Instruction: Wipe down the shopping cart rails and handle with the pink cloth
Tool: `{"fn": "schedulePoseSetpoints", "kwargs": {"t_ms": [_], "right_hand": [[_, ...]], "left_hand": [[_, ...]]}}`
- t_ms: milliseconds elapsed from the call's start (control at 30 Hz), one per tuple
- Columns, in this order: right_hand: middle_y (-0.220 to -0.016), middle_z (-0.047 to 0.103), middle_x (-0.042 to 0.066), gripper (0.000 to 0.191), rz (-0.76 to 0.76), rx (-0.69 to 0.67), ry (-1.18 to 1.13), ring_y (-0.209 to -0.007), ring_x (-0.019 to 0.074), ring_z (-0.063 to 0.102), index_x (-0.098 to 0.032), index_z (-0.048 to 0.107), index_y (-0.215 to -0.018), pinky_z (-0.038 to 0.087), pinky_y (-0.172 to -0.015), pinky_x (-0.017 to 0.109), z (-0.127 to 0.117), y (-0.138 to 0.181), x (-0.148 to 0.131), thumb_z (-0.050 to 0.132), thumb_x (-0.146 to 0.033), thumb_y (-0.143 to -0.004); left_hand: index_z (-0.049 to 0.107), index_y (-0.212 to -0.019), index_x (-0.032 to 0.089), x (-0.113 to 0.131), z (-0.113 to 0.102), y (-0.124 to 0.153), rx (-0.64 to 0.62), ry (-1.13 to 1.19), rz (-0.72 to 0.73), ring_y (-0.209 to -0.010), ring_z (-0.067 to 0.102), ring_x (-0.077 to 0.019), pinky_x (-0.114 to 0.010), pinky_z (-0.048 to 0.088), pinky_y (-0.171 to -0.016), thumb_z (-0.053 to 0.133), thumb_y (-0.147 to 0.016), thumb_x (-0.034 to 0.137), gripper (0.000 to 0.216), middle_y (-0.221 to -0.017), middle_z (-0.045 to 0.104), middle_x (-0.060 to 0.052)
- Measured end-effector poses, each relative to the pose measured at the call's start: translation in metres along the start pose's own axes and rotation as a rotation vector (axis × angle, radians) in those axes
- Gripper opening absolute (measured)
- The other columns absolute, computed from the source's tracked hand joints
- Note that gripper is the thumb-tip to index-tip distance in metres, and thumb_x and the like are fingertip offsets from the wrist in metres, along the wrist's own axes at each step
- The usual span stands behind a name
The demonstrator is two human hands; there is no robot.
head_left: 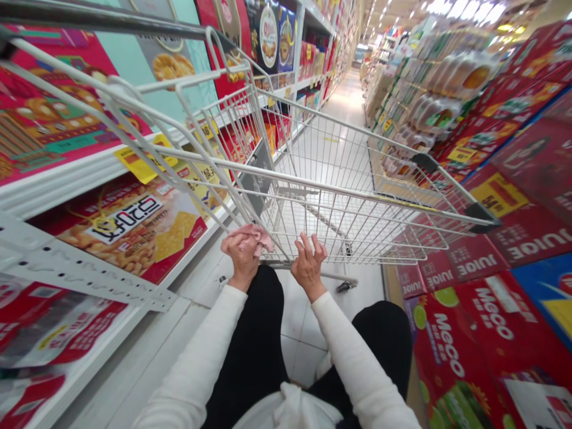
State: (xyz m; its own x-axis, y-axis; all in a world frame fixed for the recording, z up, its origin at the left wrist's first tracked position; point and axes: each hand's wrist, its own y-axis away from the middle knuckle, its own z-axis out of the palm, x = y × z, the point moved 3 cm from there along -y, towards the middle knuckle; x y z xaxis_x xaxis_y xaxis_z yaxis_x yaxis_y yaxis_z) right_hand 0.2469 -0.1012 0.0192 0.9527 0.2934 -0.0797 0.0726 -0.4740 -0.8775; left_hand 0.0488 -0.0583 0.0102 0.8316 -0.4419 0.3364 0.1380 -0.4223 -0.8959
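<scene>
- White sleeves (192, 363) and black-trousered knees (384, 333) nearest, head view.
- Pink cloth (257, 234) sits in the left hand (241, 253), at the lower wires of the shopping cart (277, 173); right hand (308, 262) just beside, cart right in front of both.
- Left: closed around cloth. Right: fingers apart, half curled, holding nothing; contact with wires, cannot tell.
- Shelf (67, 171) bounds left, stacked red boxes (469, 333) right; tiled floor (297, 316) shows between knees, open aisle beyond cart.

Supermarket aisle (343, 98), shopping cart (330, 188), price tags (499, 196), probably bottled drinks (465, 74)
</scene>
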Motion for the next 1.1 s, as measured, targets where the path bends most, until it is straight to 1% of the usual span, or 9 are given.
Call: {"fn": "schedulePoseSetpoints", "kwargs": {"t_ms": [100,233,300,467,533,633,833,933,1100], "right_hand": [[-0.136,0.067,0.011,0.048,0.003,-0.001,0.002,-0.150,0.0251,0.032,-0.018,0.065,-0.117,0.031,-0.113,0.045,0.001,0.001,0.000,0.047,0.000,-0.076],[-0.140,0.064,0.011,0.047,0.033,-0.046,-0.016,-0.152,0.0252,0.030,-0.019,0.065,-0.117,0.028,-0.114,0.047,0.005,0.007,0.001,0.048,-0.001,-0.077],[-0.141,0.063,0.011,0.047,0.040,-0.065,-0.028,-0.152,0.0250,0.030,-0.019,0.065,-0.117,0.028,-0.115,0.047,0.006,0.009,0.002,0.048,-0.002,-0.077],[-0.139,0.064,0.011,0.046,0.029,-0.046,-0.033,-0.152,0.0240,0.029,-0.020,0.064,-0.116,0.030,-0.115,0.047,0.006,0.008,0.004,0.047,-0.002,-0.077],[-0.138,0.064,0.012,0.047,0.026,-0.031,-0.034,-0.152,0.0243,0.029,-0.019,0.063,-0.116,0.031,-0.114,0.047,0.005,0.007,0.002,0.046,-0.001,-0.076],[-0.139,0.062,0.013,0.048,0.056,-0.047,-0.050,-0.152,0.0260,0.029,-0.018,0.062,-0.116,0.031,-0.113,0.048,0.003,0.006,-0.002,0.047,0.000,-0.075],[-0.143,0.058,0.015,0.054,0.159,-0.078,-0.102,-0.151,0.0286,0.030,-0.017,0.059,-0.121,0.030,-0.113,0.051,-0.003,0.004,-0.014,0.045,0.000,-0.071],[-0.144,0.055,0.017,0.058,0.165,-0.047,-0.093,-0.147,0.0284,0.035,-0.016,0.056,-0.128,0.031,-0.113,0.051,-0.004,-0.007,-0.021,0.047,-0.002,-0.073],[-0.152,0.049,0.014,0.068,0.077,-0.037,-0.065,-0.149,0.0313,0.031,-0.024,0.056,-0.137,0.031,-0.114,0.053,-0.003,-0.031,-0.032,0.050,-0.003,-0.072]], "left_hand": [[0.074,-0.090,0.022,-0.001,0.002,0.004,0.006,-0.048,-0.062,-0.104,0.053,-0.0263,-0.045,0.038,-0.099,0.061,-0.089,0.033,0.018,-0.095,0.059,-0.009],[0.074,-0.088,0.022,-0.004,0.001,0.032,-0.224,-0.009,-0.029,-0.101,0.056,-0.0248,-0.040,0.039,-0.094,0.061,-0.089,0.033,0.016,-0.096,0.063,-0.008],[0.073,-0.087,0.022,-0.007,-0.002,0.037,-0.250,0.007,-0.034,-0.098,0.056,-0.0240,-0.040,0.039,-0.092,0.062,-0.089,0.034,0.017,-0.093,0.062,-0.007],[0.070,-0.089,0.021,-0.006,-0.009,-0.009,0.059,-0.003,-0.120,-0.103,0.049,-0.0260,-0.046,0.036,-0.098,0.057,-0.092,0.036,0.020,-0.096,0.053,-0.009],[0.070,-0.096,0.021,-0.002,-0.009,-0.030,0.122,0.010,-0.151,-0.107,0.047,-0.0266,-0.048,0.034,-0.101,0.055,-0.094,0.036,0.021,-0.102,0.050,-0.010],[0.068,-0.095,0.020,0.004,-0.007,-0.039,0.075,0.050,-0.173,-0.110,0.047,-0.0272,-0.050,0.033,-0.103,0.056,-0.094,0.035,0.019,-0.104,0.050,-0.011],[0.065,-0.078,0.021,0.005,-0.012,-0.019,-0.100,0.041,-0.081,-0.098,0.052,-0.0247,-0.045,0.038,-0.095,0.063,-0.087,0.032,0.014,-0.088,0.053,-0.006],[0.069,-0.088,0.021,0.003,-0.018,-0.038,-0.043,0.024,-0.099,-0.105,0.051,-0.0265,-0.046,0.039,-0.099,0.061,-0.089,0.032,0.014,-0.095,0.053,-0.008],[0.069,-0.107,0.022,0.007,-0.025,-0.083,0.158,0.024,-0.131,-0.115,0.047,-0.0279,-0.052,0.035,-0.107,0.056,-0.094,0.029,0.020,-0.110,0.049,-0.011]]}}
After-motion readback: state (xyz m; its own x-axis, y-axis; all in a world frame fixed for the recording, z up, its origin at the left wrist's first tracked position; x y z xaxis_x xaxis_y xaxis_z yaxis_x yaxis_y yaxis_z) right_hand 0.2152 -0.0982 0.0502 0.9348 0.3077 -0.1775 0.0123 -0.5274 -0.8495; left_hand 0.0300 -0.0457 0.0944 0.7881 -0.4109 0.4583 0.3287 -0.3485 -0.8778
